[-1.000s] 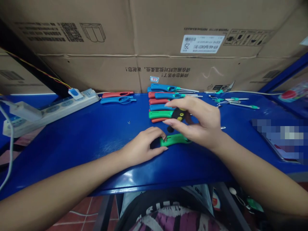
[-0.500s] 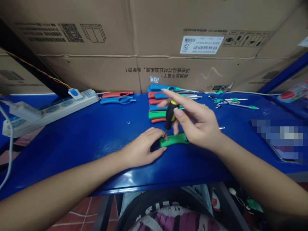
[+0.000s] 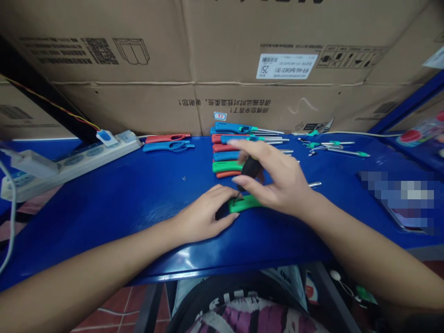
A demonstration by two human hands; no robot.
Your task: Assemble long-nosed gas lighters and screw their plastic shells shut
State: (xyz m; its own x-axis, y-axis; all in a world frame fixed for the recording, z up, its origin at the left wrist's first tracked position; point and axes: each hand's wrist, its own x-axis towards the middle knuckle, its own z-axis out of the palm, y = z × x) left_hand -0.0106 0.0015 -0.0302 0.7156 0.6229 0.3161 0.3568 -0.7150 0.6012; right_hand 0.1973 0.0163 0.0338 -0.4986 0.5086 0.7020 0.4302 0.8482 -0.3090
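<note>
A green lighter-shaped casing [image 3: 244,203] lies on the blue table, its left end pinched between the thumb and fingers of my left hand [image 3: 204,212]. Above it, my right hand [image 3: 280,178] grips a black-handled screwdriver [image 3: 250,170], whose thin shaft slants down to the casing near its left end. The exact spot where the tip rests is hard to make out. My right hand covers the casing's right part. Two tiny screws or pins [image 3: 184,178] lie on the table to the left.
Several blue, red and green lighters [image 3: 225,156] are stacked behind my hands. Red and blue casing pieces [image 3: 166,145] lie beside a white power strip [image 3: 83,159]. Metal rods with green parts [image 3: 342,149] lie at the right, near a flat blurred item [image 3: 398,203]. Cardboard [image 3: 138,106] stands behind.
My right hand has turned around the screwdriver handle and come slightly lower and left, hiding more of it and of the green casing. My left hand holds its place on the casing.
</note>
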